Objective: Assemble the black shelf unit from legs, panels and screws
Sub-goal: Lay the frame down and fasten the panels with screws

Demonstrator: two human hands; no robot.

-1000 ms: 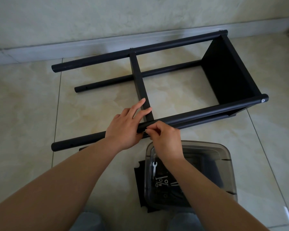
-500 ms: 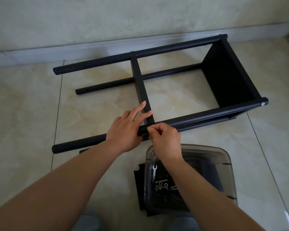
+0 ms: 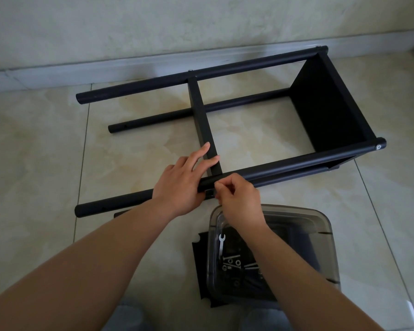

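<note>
Shelf unit lies on its side on the tiled floor, and we work at the long round leg nearest us. Four black legs run left to right; the far leg lies close to the baseboard, and a lower one rests on the tiles between. At the right end a broad black panel stands on edge between the legs. A narrower middle panel crosses from the far leg to the near one.

Our left hand rests over the near leg where the middle panel meets it, palm down, fingers straight and reaching onto the panel's edge. Our right hand sits just beside it, its fingers curled and pinched together against the underside of that same leg at the joint. We cannot tell what small part they grip, as the fingers hide it.

Below our right wrist stands a clear plastic container on a black sheet. Inside we see a small silver wrench and a scatter of screws and washers.
</note>
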